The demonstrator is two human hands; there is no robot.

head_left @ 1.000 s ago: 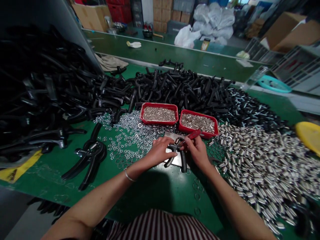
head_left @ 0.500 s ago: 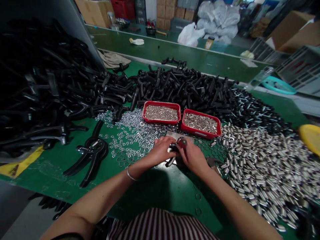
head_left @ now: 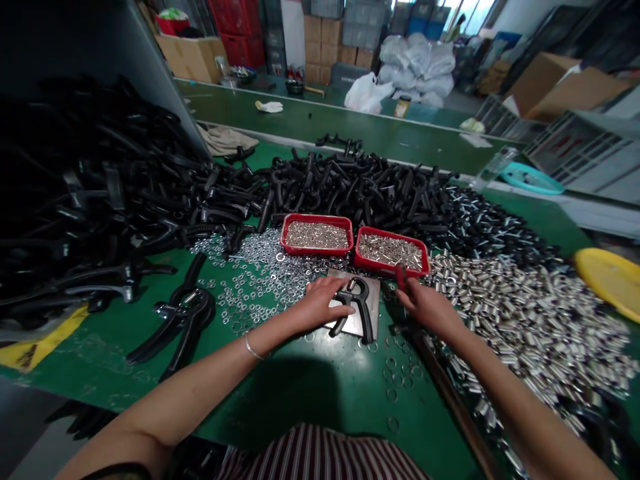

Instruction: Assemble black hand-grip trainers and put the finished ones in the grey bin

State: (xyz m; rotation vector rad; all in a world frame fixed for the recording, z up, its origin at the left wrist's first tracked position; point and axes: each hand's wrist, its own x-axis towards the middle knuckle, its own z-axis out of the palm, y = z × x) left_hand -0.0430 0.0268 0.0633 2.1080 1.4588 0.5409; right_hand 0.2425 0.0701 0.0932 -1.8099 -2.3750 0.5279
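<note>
Red tray (head_left: 380,267) by right hand (head_left: 431,308) holds metal pins (head_left: 390,250), apparently.

2 separate black clamps (head_left: 367,321) (head_left: 176,310), 2 red trays (head_left: 317,252) (head_left: 375,265), 1 metal plate (head_left: 356,325), 1 red tool (head_left: 401,277), 1 nearby hammer (head_left: 446,385), 1 yellow dish (head_left: 610,280), 1 blue dish (head_left: 533,179), loose rings (head_left: 270,248) too many to count.

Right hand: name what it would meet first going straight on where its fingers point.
The right hand would probably meet the right red tray of metal pins first; depth is unclear.
</note>
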